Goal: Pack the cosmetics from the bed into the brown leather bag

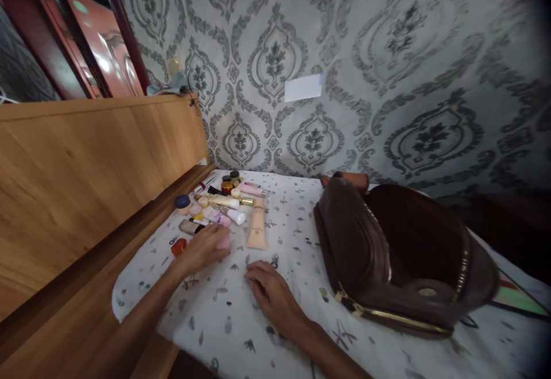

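Note:
My left hand (204, 248) is curled over a small pink cosmetic item (224, 243), whose exact kind is hidden by the fingers. To its left lie a red-orange piece (178, 247) and a foundation bottle (191, 227) with a black cap. A peach squeeze tube (257, 227) rests between and beyond both hands. My right hand (272, 294) hovers over or rests on the printed sheet (228, 304), loosely bent with thumb and fingers apart and nothing visible in it. Beyond the left hand are a white-capped tube (232, 214), a dark-lidded jar (182, 204) and several other cosmetics.
A brown leather bag (353, 241), unzipped and gaping, stands at the right. On the left, a wooden bed board (107, 149) rises beside the sheet. The patterned wall (275, 51) closes off the back, with a white paper (303, 88) on it.

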The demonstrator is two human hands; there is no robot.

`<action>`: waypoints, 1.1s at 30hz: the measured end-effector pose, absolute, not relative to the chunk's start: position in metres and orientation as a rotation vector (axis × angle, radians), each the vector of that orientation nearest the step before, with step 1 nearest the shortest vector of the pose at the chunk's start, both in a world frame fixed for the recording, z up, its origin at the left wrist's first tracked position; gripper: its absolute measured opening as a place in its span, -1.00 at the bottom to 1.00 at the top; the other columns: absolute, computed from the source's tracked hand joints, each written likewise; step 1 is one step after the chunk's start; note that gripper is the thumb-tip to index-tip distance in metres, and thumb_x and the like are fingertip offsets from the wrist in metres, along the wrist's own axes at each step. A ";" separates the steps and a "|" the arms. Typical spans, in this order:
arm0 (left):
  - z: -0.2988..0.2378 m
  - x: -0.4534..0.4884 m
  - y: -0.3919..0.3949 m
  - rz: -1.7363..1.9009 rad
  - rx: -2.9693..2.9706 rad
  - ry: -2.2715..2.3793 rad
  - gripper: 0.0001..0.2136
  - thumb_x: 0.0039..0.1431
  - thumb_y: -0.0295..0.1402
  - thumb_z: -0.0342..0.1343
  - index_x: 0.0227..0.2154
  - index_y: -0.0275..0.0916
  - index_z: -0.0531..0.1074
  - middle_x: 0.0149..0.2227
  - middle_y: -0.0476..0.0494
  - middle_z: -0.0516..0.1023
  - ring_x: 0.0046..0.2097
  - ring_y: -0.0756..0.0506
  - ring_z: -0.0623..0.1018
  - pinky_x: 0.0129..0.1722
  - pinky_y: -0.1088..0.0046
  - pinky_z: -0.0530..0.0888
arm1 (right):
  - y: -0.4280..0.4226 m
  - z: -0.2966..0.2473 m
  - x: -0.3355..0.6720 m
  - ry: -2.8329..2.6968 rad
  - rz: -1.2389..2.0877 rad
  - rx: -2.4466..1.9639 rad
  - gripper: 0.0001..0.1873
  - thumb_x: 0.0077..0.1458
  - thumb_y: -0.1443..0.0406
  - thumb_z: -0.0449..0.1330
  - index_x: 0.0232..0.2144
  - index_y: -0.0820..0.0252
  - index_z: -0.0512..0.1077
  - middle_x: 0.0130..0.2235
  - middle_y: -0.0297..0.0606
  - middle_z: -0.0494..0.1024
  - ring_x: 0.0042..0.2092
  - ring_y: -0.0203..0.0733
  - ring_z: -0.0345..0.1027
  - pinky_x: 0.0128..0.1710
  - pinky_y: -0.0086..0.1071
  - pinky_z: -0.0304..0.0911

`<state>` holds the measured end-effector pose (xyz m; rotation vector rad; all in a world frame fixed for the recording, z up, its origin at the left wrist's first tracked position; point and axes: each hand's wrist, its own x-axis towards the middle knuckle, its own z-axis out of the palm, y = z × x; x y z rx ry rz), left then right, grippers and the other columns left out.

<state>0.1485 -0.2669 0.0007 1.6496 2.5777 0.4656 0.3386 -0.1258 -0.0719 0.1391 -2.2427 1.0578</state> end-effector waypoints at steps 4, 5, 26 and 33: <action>-0.001 0.145 -0.266 1.149 1.414 2.236 -0.50 0.11 -0.17 0.20 0.11 -0.19 0.37 0.11 -0.24 0.44 0.11 -0.25 0.41 0.11 0.22 0.32 | -0.125 -0.071 0.339 -2.268 1.059 0.132 -0.72 0.18 0.51 0.01 -0.19 0.15 0.43 -0.12 -0.14 0.51 -0.05 -0.09 0.40 -0.03 -0.17 0.37; 0.000 0.146 -0.266 1.286 1.318 2.115 -0.49 0.11 -0.12 0.20 0.10 -0.20 0.38 0.10 -0.23 0.45 0.10 -0.24 0.42 0.10 0.25 0.33 | -0.126 -0.071 0.340 -2.278 1.066 0.122 -0.72 0.18 0.51 0.01 -0.18 0.15 0.43 -0.13 -0.14 0.52 -0.05 -0.09 0.40 -0.02 -0.17 0.37; -0.029 0.217 -0.203 1.788 0.282 1.375 -0.38 0.06 0.24 0.10 -0.31 -0.35 0.55 -0.57 -0.03 0.47 -0.57 0.03 0.43 -0.69 0.59 0.18 | -0.126 -0.046 0.341 -2.027 1.627 -0.304 -0.72 0.12 0.08 0.24 -0.38 0.17 0.35 -0.39 -0.35 0.51 -0.36 -0.25 0.35 -0.37 -0.41 0.24; -0.029 0.218 -0.210 1.673 0.320 1.314 -0.38 0.11 0.22 0.05 -0.29 -0.36 0.55 -0.56 -0.09 0.52 -0.58 0.00 0.45 -0.66 0.56 0.25 | -0.125 -0.050 0.339 -1.937 1.741 -0.324 -0.52 0.19 -0.07 0.12 -0.55 0.13 0.25 -0.56 -0.41 0.35 -0.53 -0.31 0.25 -0.49 -0.41 0.19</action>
